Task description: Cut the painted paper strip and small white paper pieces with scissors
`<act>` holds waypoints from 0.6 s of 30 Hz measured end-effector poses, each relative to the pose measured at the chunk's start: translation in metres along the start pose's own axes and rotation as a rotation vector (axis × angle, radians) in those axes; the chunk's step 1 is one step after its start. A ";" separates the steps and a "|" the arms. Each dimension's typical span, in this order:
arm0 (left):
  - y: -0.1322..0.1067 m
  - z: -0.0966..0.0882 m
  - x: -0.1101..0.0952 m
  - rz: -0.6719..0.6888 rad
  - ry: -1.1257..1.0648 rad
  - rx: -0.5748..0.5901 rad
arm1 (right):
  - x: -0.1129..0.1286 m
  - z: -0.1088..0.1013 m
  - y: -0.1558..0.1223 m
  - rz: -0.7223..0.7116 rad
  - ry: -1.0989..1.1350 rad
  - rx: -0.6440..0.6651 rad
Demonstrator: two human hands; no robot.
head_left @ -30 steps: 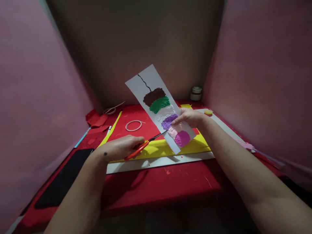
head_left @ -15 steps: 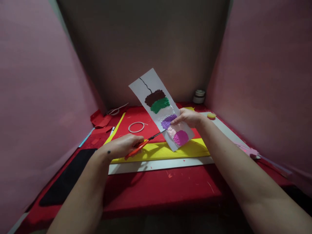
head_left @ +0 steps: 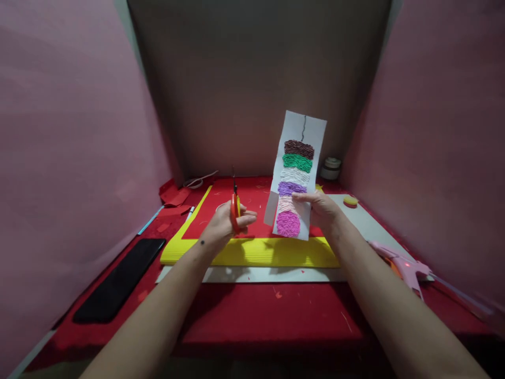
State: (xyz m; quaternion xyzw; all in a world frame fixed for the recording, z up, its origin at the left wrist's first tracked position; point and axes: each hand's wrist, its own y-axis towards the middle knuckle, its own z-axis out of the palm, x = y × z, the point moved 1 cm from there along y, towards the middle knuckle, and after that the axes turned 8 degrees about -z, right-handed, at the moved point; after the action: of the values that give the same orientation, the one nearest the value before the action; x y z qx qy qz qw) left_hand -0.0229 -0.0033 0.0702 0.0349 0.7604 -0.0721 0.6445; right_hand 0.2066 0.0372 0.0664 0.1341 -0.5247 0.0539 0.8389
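My right hand (head_left: 321, 209) grips a white paper strip (head_left: 299, 171) and holds it upright above the table. The strip bears stacked textured patches in brown, green, white, purple, pale pink and magenta, with a black line at the top. A cut flap hangs loose at its lower left edge. My left hand (head_left: 225, 222) is closed on orange-handled scissors (head_left: 235, 202), blades pointing up, a short way left of the strip and not touching it.
Stacked red (head_left: 221, 210), yellow (head_left: 252, 252) and white (head_left: 252, 274) foam sheets lie on the red table. A black phone (head_left: 118, 279) lies at the left, a pink glue gun (head_left: 402, 266) at the right. A small jar (head_left: 330, 167) stands at the back. Pink walls close in both sides.
The scissors came away from the strip's edge and now point up. My right hand turned the strip from a slant to upright and shifted it right.
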 end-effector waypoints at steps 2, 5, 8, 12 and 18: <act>0.000 0.011 0.002 0.006 -0.081 -0.035 | -0.008 0.008 -0.003 0.013 0.053 -0.001; -0.001 0.020 0.007 0.039 -0.120 -0.047 | -0.015 0.018 -0.008 0.037 0.125 0.017; 0.000 0.021 0.010 0.089 -0.124 0.008 | -0.016 0.023 -0.012 0.052 0.157 0.002; 0.000 0.014 0.006 0.107 -0.040 0.002 | -0.017 0.023 -0.014 0.068 0.167 -0.043; 0.002 0.001 0.008 0.239 0.298 -0.128 | -0.023 0.020 -0.013 0.046 0.162 -0.058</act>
State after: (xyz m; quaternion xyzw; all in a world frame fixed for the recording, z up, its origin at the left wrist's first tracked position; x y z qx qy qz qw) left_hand -0.0224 -0.0021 0.0624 0.0941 0.8409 0.0596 0.5297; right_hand 0.1819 0.0206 0.0523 0.0929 -0.4592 0.0687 0.8808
